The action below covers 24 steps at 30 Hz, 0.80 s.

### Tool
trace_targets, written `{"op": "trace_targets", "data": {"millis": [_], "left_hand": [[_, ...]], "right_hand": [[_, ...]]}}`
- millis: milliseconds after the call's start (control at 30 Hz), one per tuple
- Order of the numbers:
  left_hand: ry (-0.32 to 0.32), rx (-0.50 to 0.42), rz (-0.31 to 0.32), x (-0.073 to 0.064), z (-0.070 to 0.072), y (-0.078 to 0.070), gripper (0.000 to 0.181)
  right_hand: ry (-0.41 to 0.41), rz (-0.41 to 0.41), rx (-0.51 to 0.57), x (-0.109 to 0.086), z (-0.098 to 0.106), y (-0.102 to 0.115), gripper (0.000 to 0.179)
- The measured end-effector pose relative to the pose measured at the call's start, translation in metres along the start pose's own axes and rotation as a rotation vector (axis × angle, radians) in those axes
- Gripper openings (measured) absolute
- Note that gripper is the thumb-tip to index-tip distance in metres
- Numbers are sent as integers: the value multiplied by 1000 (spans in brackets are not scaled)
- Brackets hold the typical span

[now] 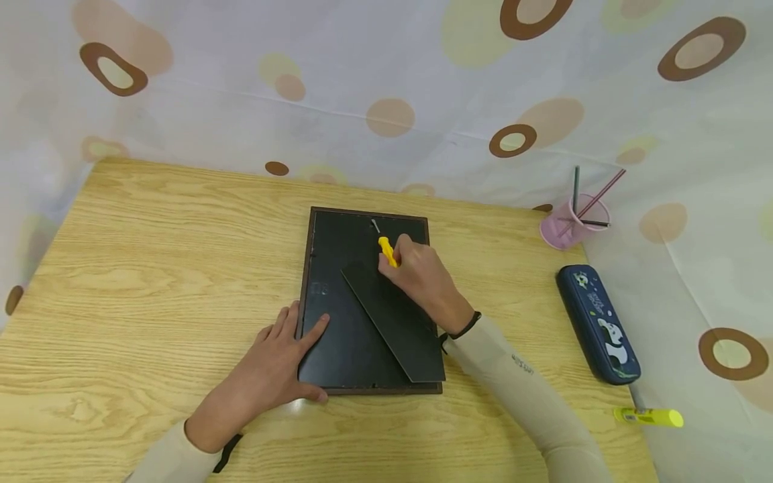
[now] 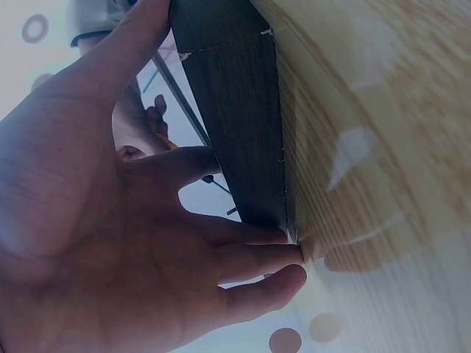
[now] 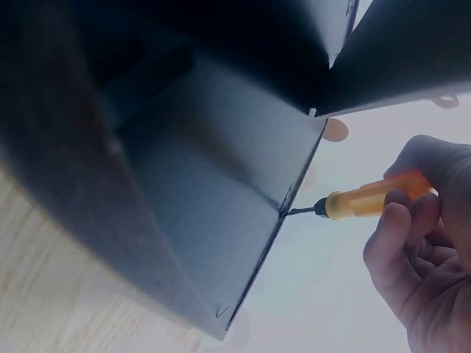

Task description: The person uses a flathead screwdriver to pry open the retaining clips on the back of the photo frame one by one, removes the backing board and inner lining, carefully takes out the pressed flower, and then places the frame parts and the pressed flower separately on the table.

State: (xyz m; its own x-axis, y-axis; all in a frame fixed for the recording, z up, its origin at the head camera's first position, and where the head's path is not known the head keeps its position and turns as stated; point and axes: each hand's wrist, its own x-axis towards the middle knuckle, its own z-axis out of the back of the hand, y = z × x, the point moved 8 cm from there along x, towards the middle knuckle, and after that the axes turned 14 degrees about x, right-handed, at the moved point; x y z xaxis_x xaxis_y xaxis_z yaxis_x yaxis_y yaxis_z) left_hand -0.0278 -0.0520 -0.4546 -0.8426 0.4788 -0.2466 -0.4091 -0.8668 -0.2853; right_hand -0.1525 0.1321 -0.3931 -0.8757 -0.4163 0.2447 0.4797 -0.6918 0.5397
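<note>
A dark picture frame (image 1: 338,302) lies back side up on the table, its black easel stand (image 1: 395,325) slanting across the backing. My right hand (image 1: 423,272) grips a small screwdriver (image 1: 388,251) by its yellow handle. The screwdriver's tip meets the backing near the far edge of the frame, and in the right wrist view the shaft (image 3: 300,211) reaches a small metal tab there. My left hand (image 1: 274,362) rests spread at the near left corner, thumb on the near side, index finger over the backing, other fingers (image 2: 257,261) along the outer left side.
To the right stand a pink cup (image 1: 558,231) with several pencils, a dark blue panda pencil case (image 1: 598,322) and a yellow highlighter (image 1: 649,417). A patterned curtain (image 1: 338,80) borders the wooden table (image 1: 169,268) at the back and right.
</note>
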Motion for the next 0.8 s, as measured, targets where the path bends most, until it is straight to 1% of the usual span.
{"op": "trace_targets", "data": {"millis": [133, 300, 567, 800], "left_hand": [[2, -2, -1, 0, 0, 0, 118], [7, -11, 2, -1, 0, 0, 118], [-2, -2, 2, 0, 0, 1, 118], [-8, -2, 0, -1, 0, 1, 118]], "right_hand": [[3, 2, -10, 0, 0, 2, 25], [15, -15, -8, 1, -3, 1, 26], [1, -3, -1, 0, -2, 2, 24], [4, -11, -7, 2, -3, 1, 25]]}}
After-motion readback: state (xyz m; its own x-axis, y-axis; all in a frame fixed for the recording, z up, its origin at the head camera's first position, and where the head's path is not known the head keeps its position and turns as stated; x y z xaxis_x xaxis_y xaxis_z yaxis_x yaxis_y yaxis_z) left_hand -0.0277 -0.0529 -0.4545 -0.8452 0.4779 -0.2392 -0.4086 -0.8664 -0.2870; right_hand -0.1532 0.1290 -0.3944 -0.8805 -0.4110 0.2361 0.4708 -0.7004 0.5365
